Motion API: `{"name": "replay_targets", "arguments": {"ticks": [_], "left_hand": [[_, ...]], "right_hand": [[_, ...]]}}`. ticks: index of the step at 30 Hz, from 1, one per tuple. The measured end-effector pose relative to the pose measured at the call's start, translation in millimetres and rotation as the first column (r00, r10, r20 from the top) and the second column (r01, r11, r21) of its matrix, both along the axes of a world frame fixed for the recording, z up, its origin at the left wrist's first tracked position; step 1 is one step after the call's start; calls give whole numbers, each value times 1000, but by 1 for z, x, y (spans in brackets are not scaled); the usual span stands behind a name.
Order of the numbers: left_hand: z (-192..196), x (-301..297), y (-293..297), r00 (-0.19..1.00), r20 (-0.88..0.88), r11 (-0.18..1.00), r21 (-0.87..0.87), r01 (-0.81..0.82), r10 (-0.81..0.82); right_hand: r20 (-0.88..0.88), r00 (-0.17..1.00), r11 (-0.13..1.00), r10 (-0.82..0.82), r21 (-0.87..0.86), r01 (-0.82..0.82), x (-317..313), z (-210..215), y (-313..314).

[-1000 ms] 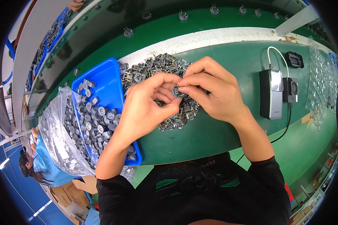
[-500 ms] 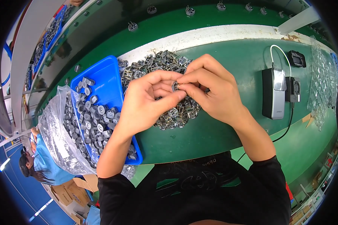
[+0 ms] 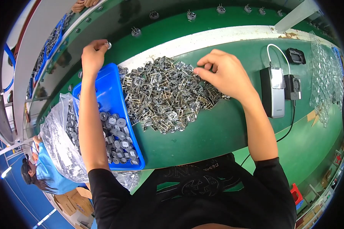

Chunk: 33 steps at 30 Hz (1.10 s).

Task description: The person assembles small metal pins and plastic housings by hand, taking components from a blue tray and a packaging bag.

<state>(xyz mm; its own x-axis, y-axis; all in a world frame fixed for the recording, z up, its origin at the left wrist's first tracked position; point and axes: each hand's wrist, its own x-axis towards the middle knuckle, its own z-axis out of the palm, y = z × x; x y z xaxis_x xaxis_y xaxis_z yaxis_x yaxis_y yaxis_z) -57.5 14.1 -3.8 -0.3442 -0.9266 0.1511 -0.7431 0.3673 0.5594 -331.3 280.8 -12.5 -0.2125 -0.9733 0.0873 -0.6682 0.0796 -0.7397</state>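
Part [image 3: 108, 45] now in left hand [image 3: 92, 58], right hand [image 3: 226, 73] apart

bench [image 3: 193, 145]: green top, beneath right grip [image 3: 225, 72]
ledge [image 3: 214, 36]: white, scuffed, just beyond right grip
belt [image 3: 162, 34]: green, beyond ledge, right of left grip [image 3: 93, 57]
post [image 3: 296, 18]: white, up and right of right grip
floor [image 3: 305, 152]: pale green, lower right of right grip
wall [image 3: 12, 191]: blue, lower left of left grip
tube light [image 3: 6, 171]: bright, wall side

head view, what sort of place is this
Probably a factory assembly bench: a heap of pronged parts, a blue tray of grey caps, and similar parts spaced along a green strip.
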Motion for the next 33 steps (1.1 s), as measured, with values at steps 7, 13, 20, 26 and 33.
{"name": "replay_targets", "arguments": {"ticks": [7, 13, 20, 26, 33], "left_hand": [[-24, 19, -19, 991, 40, 986, 112, 120, -125], [3, 70, -30, 979, 196, 995, 68, -78, 63], [-6, 115, -31, 869, 463, 977, 28, -214, 177], [9, 70, 7, 952, 296, 985, -169, -24, 74], [55, -22, 148, 926, -187, 942, 9, 336, -328]], "right_hand": [[58, 998, 1000, 11, -19, -10, 4, -2, 1], [-23, 1000, 998, -21, -63, 19, 7, 5, 3], [-117, 992, 959, 40, -275, -71, 5, 1, 1], [67, 998, 975, 22, -220, -7, 6, 6, 5], [322, 925, 900, 200, -433, -44, 26, 3, 3]]}}
